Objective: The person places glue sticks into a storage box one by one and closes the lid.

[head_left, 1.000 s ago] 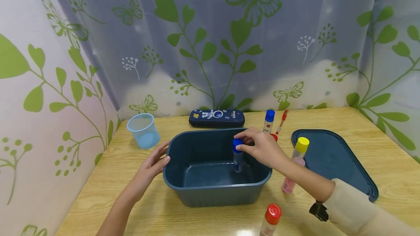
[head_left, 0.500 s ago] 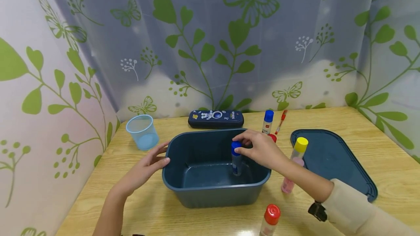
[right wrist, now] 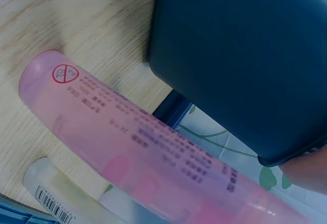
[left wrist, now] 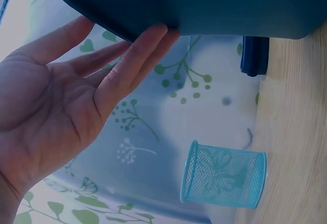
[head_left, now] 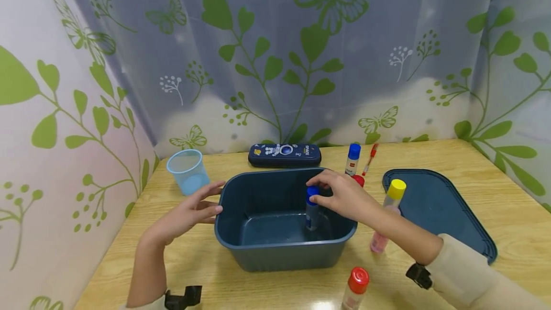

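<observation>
A deep dark-blue plastic bin [head_left: 286, 257] stands on the table in the head view. My left hand [head_left: 189, 216] touches the left end of its rim with extended fingers; the left wrist view shows these fingers [left wrist: 127, 70] against the bin's wall. Over the bin's right part, my right hand [head_left: 344, 195] pinches the blue cap of a slim blue-capped bottle [head_left: 312, 216], held upright inside. Whether its base touches the bin floor I cannot tell. Only a sliver of the right hand [right wrist: 309, 170] shows at the rim in the right wrist view.
Right of the bin stand a pink bottle [head_left: 379, 242], a yellow-capped bottle [head_left: 396, 190] and a dark-blue lid [head_left: 447, 214]. A red-capped bottle [head_left: 357, 283] is in front. Behind are a pencil case [head_left: 284, 157], another blue-capped bottle [head_left: 353, 159], a red pen [head_left: 370, 159] and a light-blue mesh cup [head_left: 189, 173].
My left wrist has risen and shifted right, and the fingers have spread a little at the rim. The right hand and its bottle have barely moved, perhaps slightly lower.
</observation>
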The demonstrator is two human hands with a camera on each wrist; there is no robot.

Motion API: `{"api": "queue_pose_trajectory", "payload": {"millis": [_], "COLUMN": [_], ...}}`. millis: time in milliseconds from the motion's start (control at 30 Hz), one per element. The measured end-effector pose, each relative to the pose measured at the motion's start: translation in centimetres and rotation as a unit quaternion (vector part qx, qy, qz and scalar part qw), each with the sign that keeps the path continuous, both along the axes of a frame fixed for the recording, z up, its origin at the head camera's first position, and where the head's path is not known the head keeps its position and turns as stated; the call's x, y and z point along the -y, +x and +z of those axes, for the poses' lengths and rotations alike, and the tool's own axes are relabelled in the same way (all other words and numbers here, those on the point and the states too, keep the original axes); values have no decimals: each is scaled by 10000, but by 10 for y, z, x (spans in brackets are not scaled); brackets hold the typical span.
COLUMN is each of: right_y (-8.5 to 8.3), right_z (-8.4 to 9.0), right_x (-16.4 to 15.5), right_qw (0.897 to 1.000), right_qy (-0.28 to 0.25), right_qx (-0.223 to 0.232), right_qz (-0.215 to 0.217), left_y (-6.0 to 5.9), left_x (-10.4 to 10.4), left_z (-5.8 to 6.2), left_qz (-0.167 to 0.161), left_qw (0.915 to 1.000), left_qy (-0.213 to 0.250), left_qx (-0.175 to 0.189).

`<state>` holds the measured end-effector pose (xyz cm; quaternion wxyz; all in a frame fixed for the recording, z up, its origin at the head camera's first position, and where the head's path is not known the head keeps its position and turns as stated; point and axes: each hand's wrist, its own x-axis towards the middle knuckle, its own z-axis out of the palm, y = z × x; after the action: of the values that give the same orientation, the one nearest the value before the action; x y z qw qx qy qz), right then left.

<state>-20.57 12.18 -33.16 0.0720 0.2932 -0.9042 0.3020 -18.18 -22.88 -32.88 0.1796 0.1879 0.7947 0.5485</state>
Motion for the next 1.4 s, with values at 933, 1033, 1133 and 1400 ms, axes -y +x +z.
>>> {"api": "queue_pose_trajectory", "payload": {"millis": [933,1033,1133,1400], "right_y": [70,77,83,94], "right_z": [26,13,-2,-32], "right_x": [-65,-79,-87,-90], "right_qw": [9733,9530,9346,8979], "right_qy": [-1826,-2038,-2093,-2114], "right_qx": [904,1288,1751,2795], "right_qz": [1052,1833,2279,2663], "left_y": [-1,-2,-2,-3], "left_x": [-8,-10,-10,-12], "left_z": [-4,-7,-8,-10], "left_qz": [448,353,292,240], "left_qw": [9884,9836,9840,9864], "left_qy": [-844,-1249,-1341,-1332], "left_qx": [-1179,-1252,-1138,-936]}}
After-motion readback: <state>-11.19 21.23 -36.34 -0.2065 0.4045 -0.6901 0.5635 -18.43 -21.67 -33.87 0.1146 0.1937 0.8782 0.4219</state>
